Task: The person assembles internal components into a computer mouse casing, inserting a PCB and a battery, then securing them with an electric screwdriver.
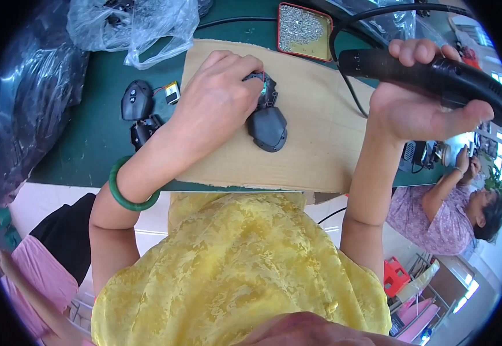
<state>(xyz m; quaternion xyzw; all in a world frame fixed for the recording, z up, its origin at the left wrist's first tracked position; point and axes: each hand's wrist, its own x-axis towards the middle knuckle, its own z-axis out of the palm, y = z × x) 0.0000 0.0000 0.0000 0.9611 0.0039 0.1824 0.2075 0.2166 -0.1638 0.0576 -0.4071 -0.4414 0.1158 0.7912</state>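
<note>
1. The left hand (219, 95) rests palm down on a pale wooden board (314, 144), its fingers curled over a small black open device (265, 89) whose circuit parts show just beside the fingertips.
2. Touching that device on its near side lies a dark grey rounded shell (268, 128), flat on the board.
3. The right hand (415, 106) is raised above the board's right edge, fingers and thumb wrapped tight around a black electric screwdriver (430, 75) held roughly level, its cable (349, 86) looping back over the board.
4. The two hands are well apart, each closed on its own thing.
5. A green bangle (127, 199) circles the left wrist.
6. Left of the board, on the green table (98, 138), sit a black key-fob-shaped casing (137, 99), another black part (144, 130) below it, and a small yellowish battery pack (172, 92) with thin wires.
7. At the board's far edge stands a red-rimmed rectangular tray (305, 32) heaped with small silvery screws.
8. Crumpled clear plastic bags (141, 26) lie at the table's far left, with dark plastic sheeting (26, 109) beside them.
9. At lower right another person in a lilac patterned top (430, 222) sits working at the same table's end, hands raised together.
</note>
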